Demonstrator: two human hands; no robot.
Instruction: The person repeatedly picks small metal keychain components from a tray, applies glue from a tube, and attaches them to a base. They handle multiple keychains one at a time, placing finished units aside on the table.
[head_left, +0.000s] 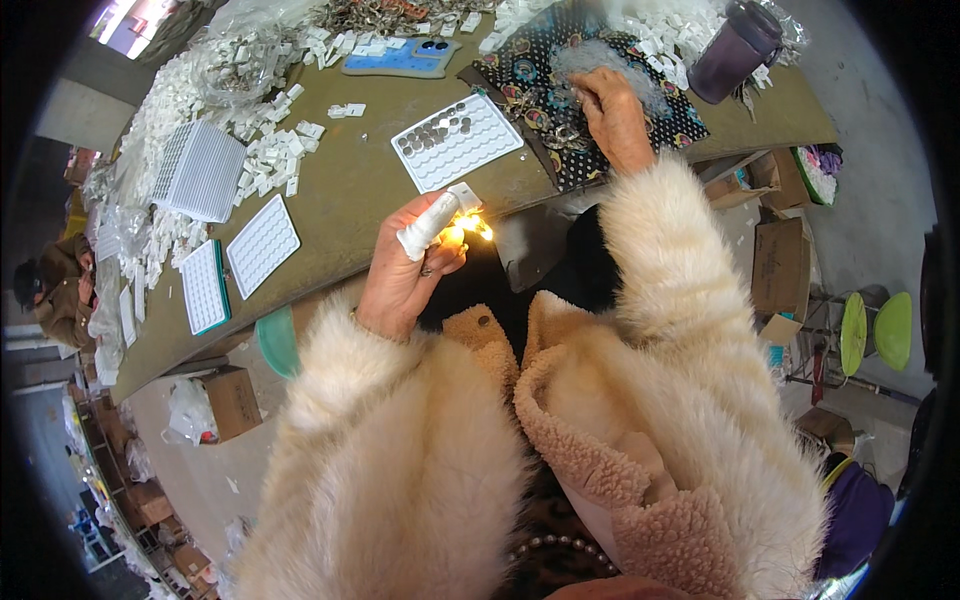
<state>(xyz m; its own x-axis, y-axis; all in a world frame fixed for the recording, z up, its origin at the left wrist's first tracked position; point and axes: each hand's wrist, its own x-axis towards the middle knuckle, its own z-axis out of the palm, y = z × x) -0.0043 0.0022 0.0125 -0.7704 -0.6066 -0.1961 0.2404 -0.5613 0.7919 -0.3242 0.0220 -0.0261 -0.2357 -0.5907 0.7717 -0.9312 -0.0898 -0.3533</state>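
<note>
My left hand (400, 262), its thumb wrapped in a white covering, is closed on a small white plastic case (464, 196) with glowing yellow string lights (474, 224) bunched at the fingertips. Just beyond it lies a white tray (478, 150) of round hollows, partly covered with silver button cells (436, 130). My right hand (612, 112) reaches over a dark patterned cloth (540, 60), its fingers bent down into a tangled clear heap (620, 72). Whatever those fingertips pinch is hidden. Thin metallic strands lie on the cloth beside this hand.
Heaps of small white cases (270, 150) cover the table's left and far side. A stack of white trays (200, 172) stands among them. A blue phone (402, 58) lies at the back, a purple bottle (735, 52) at the far right. Another person (66, 290) sits at far left.
</note>
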